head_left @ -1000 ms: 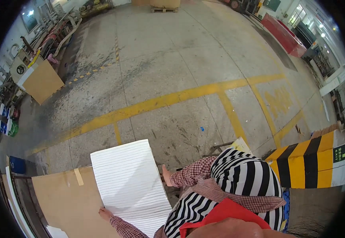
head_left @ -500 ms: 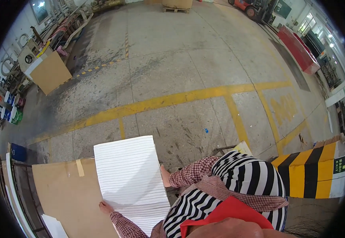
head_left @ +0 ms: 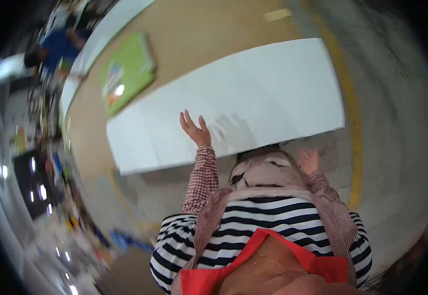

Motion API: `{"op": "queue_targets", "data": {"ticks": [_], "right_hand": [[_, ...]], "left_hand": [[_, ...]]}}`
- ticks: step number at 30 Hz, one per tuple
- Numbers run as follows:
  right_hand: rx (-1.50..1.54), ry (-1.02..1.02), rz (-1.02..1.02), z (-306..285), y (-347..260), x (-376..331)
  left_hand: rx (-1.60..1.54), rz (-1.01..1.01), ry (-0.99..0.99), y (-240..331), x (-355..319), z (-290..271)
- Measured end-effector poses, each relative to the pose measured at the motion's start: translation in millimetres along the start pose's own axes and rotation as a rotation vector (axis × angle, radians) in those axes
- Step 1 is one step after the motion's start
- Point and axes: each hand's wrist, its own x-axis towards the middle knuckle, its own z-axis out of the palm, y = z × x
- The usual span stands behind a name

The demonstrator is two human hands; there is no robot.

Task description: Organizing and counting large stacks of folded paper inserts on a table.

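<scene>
A long white sheet [head_left: 273,83] lies along the near edge of a brown-topped table [head_left: 194,29]; whether it is one sheet or a stack I cannot tell. My left hand [head_left: 195,130] hovers over the sheet's near side with its fingers spread, holding nothing, and its shadow falls on the white surface beside it. Past the table's near edge, above the floor, my right hand [head_left: 309,160] hangs off to the right. Its fingers are apart though smeared by motion, and nothing shows in it. A green, shiny stack of printed sheets or packs [head_left: 129,73] rests behind the white sheet's left end.
At the far left a person in blue [head_left: 59,46] stands beyond the table. A strip of tape [head_left: 278,15] sticks to the tabletop near its far right. A yellow floor line [head_left: 355,142] runs along the right. Cluttered equipment and a dark screen [head_left: 31,183] stand at the left.
My view has swung round to the left along the table. Both hands have let go of the lined white sheets. The green stack and the person in blue have come into view.
</scene>
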Motion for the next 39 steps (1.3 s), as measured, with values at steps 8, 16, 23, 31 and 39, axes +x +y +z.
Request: {"op": "queue_targets", "data": {"ticks": [8, 16, 23, 31, 39], "right_hand": [[-0.522, 0.239, -0.484, 87.0, -49.8, -40.1], [-0.719, -0.053, -0.828, 200.8, 44.5, -66.6], [-0.768, -0.242, -0.729, 280.7, 185.8, -72.3], [-0.321, -0.661, -0.226, 487.1, 310.8, -5.5], [-0.551, -0.521, -0.425, 679.5, 371.2, 92.1]], "left_hand": [[-0.056, -1.243, 0.524, -120.3, -113.2, -155.7], [-0.575, -1.752, 0.680, -188.4, -143.0, -194.8], [-0.727, -1.772, 0.675, -273.5, -178.9, -256.8], [-0.784, -1.636, 0.778, -337.2, -219.2, -341.4], [-0.745, -1.711, 0.779, -405.9, -256.9, -381.2]]}}
